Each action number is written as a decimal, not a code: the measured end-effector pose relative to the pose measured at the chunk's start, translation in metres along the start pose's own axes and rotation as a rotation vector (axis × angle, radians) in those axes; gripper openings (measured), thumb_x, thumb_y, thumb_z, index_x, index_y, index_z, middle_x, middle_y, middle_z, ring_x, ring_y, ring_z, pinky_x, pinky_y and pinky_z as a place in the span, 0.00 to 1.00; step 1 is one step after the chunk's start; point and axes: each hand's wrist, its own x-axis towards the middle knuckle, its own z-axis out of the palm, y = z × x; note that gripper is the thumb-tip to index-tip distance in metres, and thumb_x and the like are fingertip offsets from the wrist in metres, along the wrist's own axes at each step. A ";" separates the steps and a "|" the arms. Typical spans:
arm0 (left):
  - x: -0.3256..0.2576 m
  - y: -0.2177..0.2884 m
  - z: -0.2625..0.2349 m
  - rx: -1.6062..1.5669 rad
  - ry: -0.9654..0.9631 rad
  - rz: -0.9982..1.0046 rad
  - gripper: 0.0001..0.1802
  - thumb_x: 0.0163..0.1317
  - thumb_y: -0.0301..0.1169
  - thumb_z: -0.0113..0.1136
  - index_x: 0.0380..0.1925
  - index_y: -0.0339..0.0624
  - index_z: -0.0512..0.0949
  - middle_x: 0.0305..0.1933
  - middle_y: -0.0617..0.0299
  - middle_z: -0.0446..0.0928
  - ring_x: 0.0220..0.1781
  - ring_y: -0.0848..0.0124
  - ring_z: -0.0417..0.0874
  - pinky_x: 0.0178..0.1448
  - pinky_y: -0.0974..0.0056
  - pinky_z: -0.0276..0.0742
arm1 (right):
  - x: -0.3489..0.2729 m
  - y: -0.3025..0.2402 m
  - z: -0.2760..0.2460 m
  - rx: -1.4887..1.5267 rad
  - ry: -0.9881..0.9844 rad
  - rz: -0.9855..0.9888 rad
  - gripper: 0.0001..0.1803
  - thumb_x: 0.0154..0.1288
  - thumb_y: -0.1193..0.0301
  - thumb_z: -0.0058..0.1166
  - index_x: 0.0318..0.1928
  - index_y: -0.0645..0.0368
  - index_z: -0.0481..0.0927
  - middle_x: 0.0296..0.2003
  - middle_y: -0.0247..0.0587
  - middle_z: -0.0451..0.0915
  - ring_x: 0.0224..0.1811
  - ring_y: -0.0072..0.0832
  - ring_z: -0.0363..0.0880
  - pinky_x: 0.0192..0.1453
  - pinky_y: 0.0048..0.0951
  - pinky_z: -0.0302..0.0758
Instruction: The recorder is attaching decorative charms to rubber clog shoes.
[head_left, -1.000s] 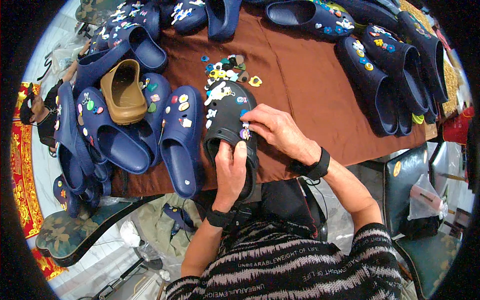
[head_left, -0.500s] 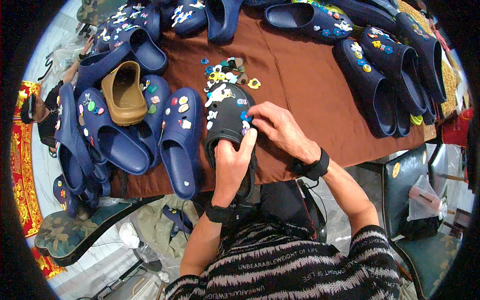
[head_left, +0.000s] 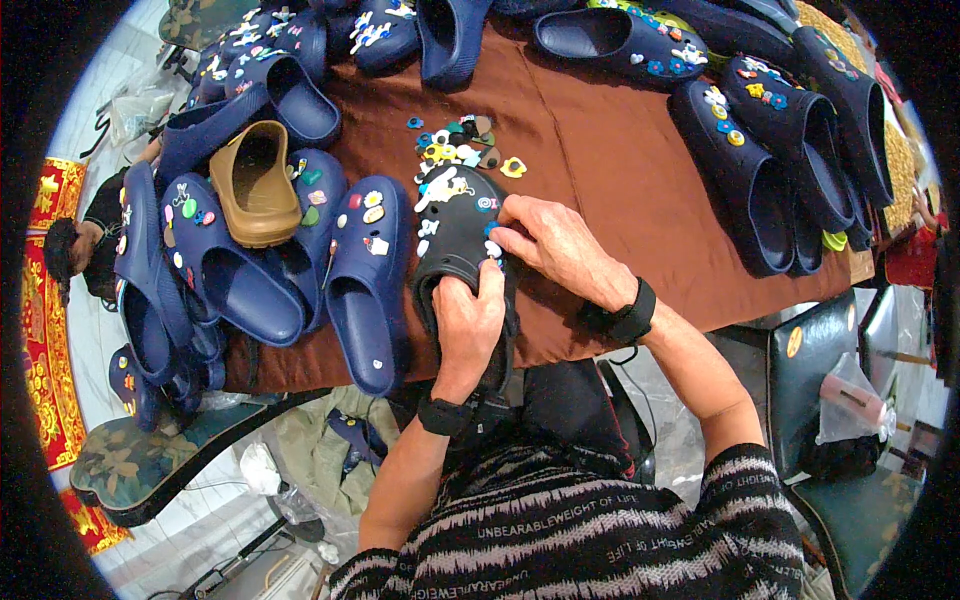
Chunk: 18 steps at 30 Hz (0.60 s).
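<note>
A dark navy clog (head_left: 452, 232) lies toe-away on the brown table cloth (head_left: 610, 190) right in front of me. My left hand (head_left: 468, 322) grips its heel opening from the near side. My right hand (head_left: 556, 246) rests on the clog's right upper edge, fingertips pinched on a small blue charm at the strap side. White, blue and pink charms dot the clog's top. A loose pile of small coloured charms (head_left: 458, 142) sits just beyond the toe.
Blue decorated clogs (head_left: 366, 270) lie in a row to the left, with one tan clog (head_left: 252, 186) on top. More navy clogs (head_left: 770, 150) line the right and far edges. A green chair (head_left: 850, 440) stands at lower right.
My left hand slid up from the clog's heel to grip its opening rim. My right hand stayed at the clog's right edge, shifting only slightly.
</note>
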 end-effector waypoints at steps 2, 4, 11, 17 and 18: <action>0.000 0.002 -0.001 -0.005 0.004 0.002 0.14 0.67 0.29 0.59 0.44 0.27 0.80 0.42 0.42 0.85 0.46 0.49 0.87 0.52 0.53 0.79 | -0.001 -0.001 0.000 0.007 -0.009 0.042 0.12 0.69 0.66 0.57 0.41 0.65 0.77 0.34 0.55 0.80 0.39 0.52 0.80 0.42 0.45 0.76; 0.000 0.007 -0.002 0.031 -0.026 -0.031 0.14 0.66 0.29 0.59 0.43 0.26 0.80 0.41 0.43 0.85 0.44 0.50 0.87 0.51 0.53 0.79 | -0.003 -0.001 0.002 0.077 -0.005 0.089 0.13 0.70 0.64 0.56 0.42 0.63 0.77 0.36 0.56 0.82 0.43 0.56 0.81 0.46 0.51 0.77; 0.000 0.005 0.000 0.062 0.031 -0.069 0.15 0.66 0.30 0.58 0.43 0.26 0.80 0.41 0.41 0.86 0.45 0.50 0.88 0.51 0.52 0.80 | -0.016 0.002 0.014 0.147 0.163 -0.031 0.10 0.69 0.69 0.57 0.46 0.61 0.80 0.39 0.51 0.82 0.44 0.52 0.82 0.48 0.46 0.78; 0.001 0.003 0.003 0.007 0.051 -0.030 0.15 0.66 0.31 0.58 0.41 0.25 0.81 0.41 0.38 0.85 0.47 0.46 0.87 0.52 0.52 0.80 | -0.027 -0.003 0.019 0.141 0.083 -0.052 0.10 0.69 0.72 0.57 0.48 0.59 0.83 0.39 0.49 0.80 0.45 0.48 0.82 0.47 0.42 0.79; 0.002 0.002 0.002 0.072 0.029 -0.070 0.16 0.66 0.32 0.57 0.41 0.25 0.81 0.41 0.37 0.85 0.47 0.45 0.87 0.52 0.51 0.80 | -0.029 -0.005 0.018 0.138 0.079 -0.057 0.10 0.69 0.72 0.57 0.48 0.59 0.83 0.39 0.49 0.80 0.45 0.48 0.82 0.47 0.42 0.79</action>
